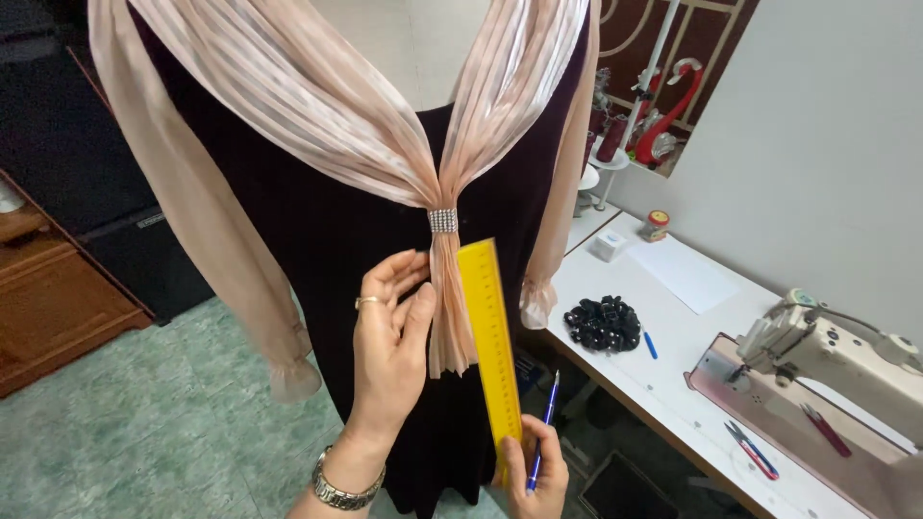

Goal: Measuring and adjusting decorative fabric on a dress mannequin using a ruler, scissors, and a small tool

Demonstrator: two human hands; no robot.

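Observation:
A dark velvet dress (327,240) with peach sheer sleeves hangs on a dress form. A pleated peach collar (365,106) is gathered by a small rhinestone band (442,220), and its tail (449,308) hangs below. My left hand (389,341), with a ring and a metal watch, pinches the left edge of that tail. My right hand (536,471) holds the lower end of a yellow ruler (490,336) upright beside the tail, together with a blue pen (544,432).
A white worktable (692,346) stands at the right with a heap of black trim (604,324), a blue pen (650,344), white paper, a small jar and box, a sewing machine (827,356) and snips (752,450). Wooden cabinet at left, green tiled floor below.

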